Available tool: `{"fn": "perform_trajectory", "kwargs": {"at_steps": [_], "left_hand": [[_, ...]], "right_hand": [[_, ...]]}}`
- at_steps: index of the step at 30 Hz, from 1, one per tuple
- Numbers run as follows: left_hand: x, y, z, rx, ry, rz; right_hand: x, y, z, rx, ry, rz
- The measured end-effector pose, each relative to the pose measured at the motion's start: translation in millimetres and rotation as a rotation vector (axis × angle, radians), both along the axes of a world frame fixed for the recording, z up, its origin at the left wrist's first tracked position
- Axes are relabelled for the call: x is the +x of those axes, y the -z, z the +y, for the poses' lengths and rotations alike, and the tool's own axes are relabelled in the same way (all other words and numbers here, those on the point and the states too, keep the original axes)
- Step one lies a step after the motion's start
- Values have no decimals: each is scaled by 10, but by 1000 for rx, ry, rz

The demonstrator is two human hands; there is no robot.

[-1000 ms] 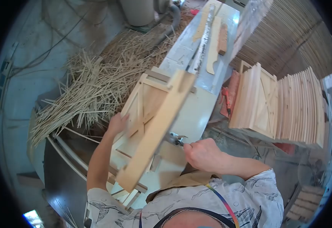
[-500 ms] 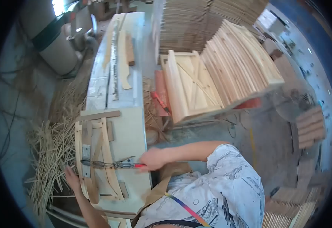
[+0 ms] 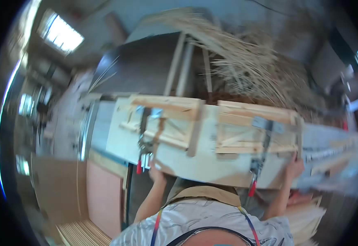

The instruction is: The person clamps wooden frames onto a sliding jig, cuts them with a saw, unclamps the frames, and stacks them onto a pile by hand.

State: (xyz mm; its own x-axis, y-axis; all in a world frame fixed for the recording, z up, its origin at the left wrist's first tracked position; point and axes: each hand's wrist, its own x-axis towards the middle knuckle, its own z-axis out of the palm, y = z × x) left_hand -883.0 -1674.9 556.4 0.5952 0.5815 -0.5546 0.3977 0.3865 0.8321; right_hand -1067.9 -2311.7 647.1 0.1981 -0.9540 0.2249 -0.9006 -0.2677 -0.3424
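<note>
Left, a red-handled clamp (image 3: 143, 128) is set across one wooden frame (image 3: 174, 128) on the pale board (image 3: 203, 167); nearby, the left hand (image 3: 157, 174) is blurred, finger opening and grip untellable. Rightward, a second frame (image 3: 246, 132) is crossed by another clamp (image 3: 266, 141); it could be skewed by uneven pressure, or its near corner nudged by the right hand (image 3: 295, 167), whose fingers' opening and hold can't be told.

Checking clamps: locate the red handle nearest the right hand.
Head view: the red handle is right of centre, at the near edge of the worktop, left of the right hand.
</note>
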Motion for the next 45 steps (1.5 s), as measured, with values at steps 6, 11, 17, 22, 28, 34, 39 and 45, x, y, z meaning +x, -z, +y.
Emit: {"fn": "perform_trajectory", "kwargs": {"at_steps": [6, 11, 17, 22, 28, 34, 39, 45], "left_hand": [[238, -72, -360, 503, -191, 254], [241, 23, -305, 604, -215, 284], [213, 87, -288, 688, -208, 250], [279, -170, -322, 753, -244, 88], [249, -277, -529, 765, -265, 183], [255, -135, -453, 721, -239, 333], [-871, 62, -1400, 368, -50, -181], [-3199, 124, -4945, 126, -94, -107]], "right_hand": [[-185, 124, -210, -5, -113, 94], [-171, 43, -133, 87, -59, 187], [-173, 160, -126, 108, -67, 173], [-194, 295, -205, 177, -108, 187], [-344, 285, -531, 312, -334, 107], [-423, 166, -800, 351, -653, 158], [-476, 177, -1157, 455, -898, 263], [-751, 176, -1851, 582, -1286, 95]]}}
